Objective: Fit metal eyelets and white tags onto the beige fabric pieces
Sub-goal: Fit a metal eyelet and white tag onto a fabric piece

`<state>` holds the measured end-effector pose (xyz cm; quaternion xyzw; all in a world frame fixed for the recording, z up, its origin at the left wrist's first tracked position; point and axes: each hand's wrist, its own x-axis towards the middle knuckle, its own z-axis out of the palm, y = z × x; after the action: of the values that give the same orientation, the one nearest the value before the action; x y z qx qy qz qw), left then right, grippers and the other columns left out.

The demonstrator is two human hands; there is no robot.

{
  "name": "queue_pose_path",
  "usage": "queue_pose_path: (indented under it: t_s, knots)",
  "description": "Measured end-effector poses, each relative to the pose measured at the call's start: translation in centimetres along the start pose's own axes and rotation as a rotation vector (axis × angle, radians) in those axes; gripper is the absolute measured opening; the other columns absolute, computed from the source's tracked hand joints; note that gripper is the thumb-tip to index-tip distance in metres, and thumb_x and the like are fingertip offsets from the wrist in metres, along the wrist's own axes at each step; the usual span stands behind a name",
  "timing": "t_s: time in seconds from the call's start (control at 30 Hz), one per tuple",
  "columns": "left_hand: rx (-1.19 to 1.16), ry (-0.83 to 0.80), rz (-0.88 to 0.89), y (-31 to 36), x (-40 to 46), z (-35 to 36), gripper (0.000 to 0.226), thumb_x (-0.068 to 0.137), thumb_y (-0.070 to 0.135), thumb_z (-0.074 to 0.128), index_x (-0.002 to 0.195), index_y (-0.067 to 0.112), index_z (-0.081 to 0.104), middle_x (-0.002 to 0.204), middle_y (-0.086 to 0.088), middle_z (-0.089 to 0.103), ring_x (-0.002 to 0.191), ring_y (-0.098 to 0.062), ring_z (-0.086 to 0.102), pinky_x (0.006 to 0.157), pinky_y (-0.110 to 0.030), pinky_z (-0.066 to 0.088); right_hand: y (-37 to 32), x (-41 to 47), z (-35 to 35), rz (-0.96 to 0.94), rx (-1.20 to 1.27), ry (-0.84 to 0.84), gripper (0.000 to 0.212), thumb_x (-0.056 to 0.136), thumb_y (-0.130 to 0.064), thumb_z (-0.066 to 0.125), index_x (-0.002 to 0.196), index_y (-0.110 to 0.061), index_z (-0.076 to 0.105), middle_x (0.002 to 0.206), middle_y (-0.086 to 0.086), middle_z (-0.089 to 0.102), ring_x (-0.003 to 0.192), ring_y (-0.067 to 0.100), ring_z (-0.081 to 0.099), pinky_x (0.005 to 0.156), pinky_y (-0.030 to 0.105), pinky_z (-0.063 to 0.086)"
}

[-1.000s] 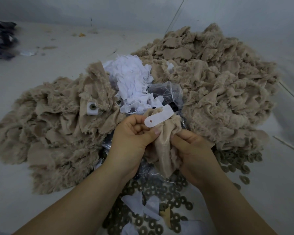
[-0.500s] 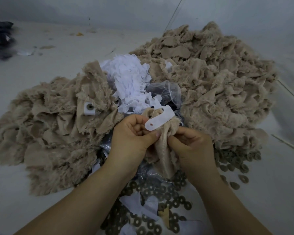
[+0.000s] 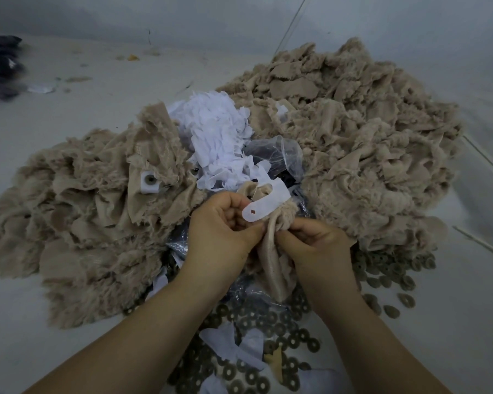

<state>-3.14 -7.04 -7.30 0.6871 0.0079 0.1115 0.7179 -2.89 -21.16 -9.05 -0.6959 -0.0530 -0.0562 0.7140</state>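
1. Little has changed over the last second: your left hand [image 3: 225, 231] and right hand [image 3: 313, 245] have stayed bunched on the same beige fabric piece [image 3: 273, 265], just in front of the white tag heap [image 3: 217, 137]. Your right fingers have crept slightly up toward the tag.
2. Grip state: left fingers curled, thumb pinching the fabric under the white tag [image 3: 265, 206]; right fingers curled round the fabric's other edge. Neither is open.
3. The tag lies across the top of the piece, its small hole facing you. It has tilted a touch, nothing more.
4. My read: you're still lining up hole and fabric. No eyelet seated here yet, and I can't tell whether either hand hides one.
5. Loose metal eyelets [image 3: 268, 331] lie near your wrists; a finished piece with fitted eyelet [image 3: 150, 182] sits on the left pile [image 3: 83, 211].
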Motion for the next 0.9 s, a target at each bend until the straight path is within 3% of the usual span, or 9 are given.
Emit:
queue_pose_path:
  t_s: [0.07, 0.13, 0.2, 0.27, 0.33, 0.37, 0.5, 0.63, 0.9]
  knots:
    - [0.002, -0.006, -0.009, 0.03, 0.08, -0.03, 0.024, 0.077, -0.006, 0.078, 0.081, 0.013, 0.065, 0.079, -0.006, 0.074, 0.078, -0.030, 0.071, 0.063, -0.033, 0.062, 0.16, 0.03, -0.07, 0.017, 0.008, -0.013, 0.034, 0.088, 0.004, 0.066, 0.077, -0.025, 0.080, 0.070, 0.001, 0.075, 0.062, 0.016, 0.069, 0.057, 0.023, 0.055]
    - [0.011, -0.007, -0.011, -0.02, 0.13, -0.05, 0.023, 0.076, -0.006, 0.079, 0.081, 0.011, 0.065, 0.078, -0.007, 0.074, 0.079, -0.032, 0.071, 0.064, -0.041, 0.062, 0.34, -0.06, -0.01, 0.023, 0.008, 0.000, 0.040, 0.091, -0.005, 0.066, 0.059, -0.029, 0.073, 0.053, -0.006, 0.062, 0.047, 0.008, 0.052, 0.046, 0.019, 0.044]
    - [0.024, -0.002, -0.014, -0.06, 0.06, -0.02, 0.022, 0.074, -0.003, 0.081, 0.081, 0.009, 0.065, 0.077, -0.010, 0.073, 0.079, -0.039, 0.069, 0.066, -0.049, 0.061, 0.16, -0.19, 0.21, 0.037, 0.009, 0.034, 0.035, 0.086, -0.030, 0.074, 0.056, -0.015, 0.066, 0.052, 0.001, 0.055, 0.047, 0.012, 0.046, 0.044, 0.023, 0.040]
    - [0.027, 0.005, -0.029, -0.09, -0.04, -0.06, 0.022, 0.073, -0.005, 0.081, 0.081, 0.009, 0.066, 0.076, -0.012, 0.073, 0.076, -0.041, 0.069, 0.060, -0.045, 0.060, 0.23, -0.35, 0.50, 0.058, 0.014, 0.060, 0.050, 0.070, -0.046, 0.079, 0.070, 0.003, 0.066, 0.064, 0.016, 0.065, 0.055, 0.031, 0.059, 0.051, 0.038, 0.052]
    - [-0.005, 0.003, -0.060, -0.14, -0.08, -0.20, 0.021, 0.074, -0.007, 0.080, 0.082, 0.008, 0.067, 0.077, -0.014, 0.073, 0.071, -0.036, 0.069, 0.053, -0.037, 0.059, 0.48, -0.30, 0.61, 0.103, 0.052, 0.097, 0.047, 0.065, -0.042, 0.081, 0.079, 0.002, 0.071, 0.080, 0.028, 0.070, 0.077, 0.051, 0.065, 0.065, 0.058, 0.057]
    - [-0.032, -0.004, -0.081, -0.15, -0.05, -0.29, 0.020, 0.075, -0.007, 0.079, 0.083, 0.007, 0.067, 0.078, -0.016, 0.073, 0.068, -0.034, 0.069, 0.052, -0.034, 0.058, 0.57, -0.27, 0.57, 0.123, 0.061, 0.105, 0.039, 0.067, -0.037, 0.081, 0.079, -0.001, 0.073, 0.082, 0.028, 0.071, 0.083, 0.052, 0.065, 0.069, 0.061, 0.056]
    - [-0.113, -0.021, -0.134, -0.23, 0.19, -0.51, 0.017, 0.075, -0.005, 0.078, 0.084, 0.005, 0.068, 0.078, -0.021, 0.071, 0.061, -0.029, 0.064, 0.052, -0.033, 0.057, 0.86, -0.04, 0.27, 0.154, 0.079, 0.099, 0.006, 0.080, -0.017, 0.079, 0.078, -0.012, 0.077, 0.081, 0.019, 0.074, 0.081, 0.039, 0.071, 0.071, 0.049, 0.060]
    - [-0.131, -0.008, -0.145, -0.40, 0.42, -0.39, 0.018, 0.077, -0.008, 0.075, 0.079, 0.009, 0.068, 0.071, -0.017, 0.069, 0.059, -0.024, 0.061, 0.055, -0.030, 0.056, 0.81, -0.03, 0.40, 0.144, 0.135, 0.098, 0.009, 0.082, -0.013, 0.077, 0.075, -0.018, 0.079, 0.081, 0.014, 0.076, 0.079, 0.031, 0.072, 0.069, 0.039, 0.061]
    - [-0.126, 0.019, -0.148, -0.72, 0.44, -0.32, 0.015, 0.079, -0.004, 0.076, 0.078, 0.009, 0.067, 0.072, -0.021, 0.066, 0.064, -0.031, 0.060, 0.065, -0.042, 0.055, 0.85, 0.07, 0.33, 0.164, 0.152, 0.133, 0.006, 0.082, -0.011, 0.077, 0.077, -0.013, 0.079, 0.083, 0.015, 0.076, 0.086, 0.042, 0.071, 0.075, 0.049, 0.061]
